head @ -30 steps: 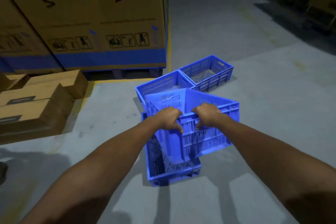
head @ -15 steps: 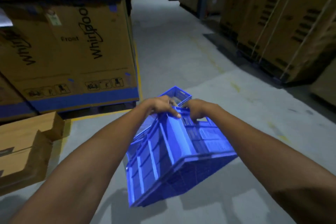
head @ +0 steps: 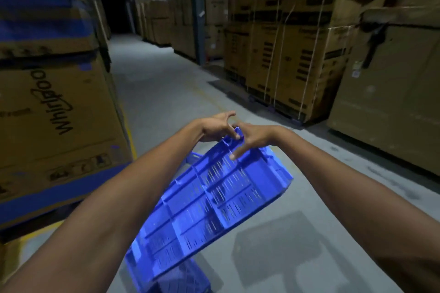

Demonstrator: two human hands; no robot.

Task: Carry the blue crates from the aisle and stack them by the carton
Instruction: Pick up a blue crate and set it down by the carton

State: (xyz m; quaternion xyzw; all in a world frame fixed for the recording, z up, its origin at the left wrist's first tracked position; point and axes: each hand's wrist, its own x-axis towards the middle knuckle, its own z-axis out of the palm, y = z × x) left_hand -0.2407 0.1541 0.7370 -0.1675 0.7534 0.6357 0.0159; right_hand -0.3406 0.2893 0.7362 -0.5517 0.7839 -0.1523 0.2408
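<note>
The left hand point(head: 217, 127) and the right hand point(head: 253, 138) meet at the far rim of a blue slatted plastic crate point(head: 207, 200) at the centre of the frame; the left hand's fingers are spread and only lightly touch the rim, while the right hand's fingers curl over the rim with its thumb pressed on the slatted wall. The crate hangs tilted, its ribbed side facing up, its near end dropping toward the bottom of the frame above the grey concrete floor point(head: 166, 93). A large brown cardboard carton point(head: 54, 116) with black lettering stands at the left, and strapped brown cartons point(head: 292, 66) line the right.
</note>
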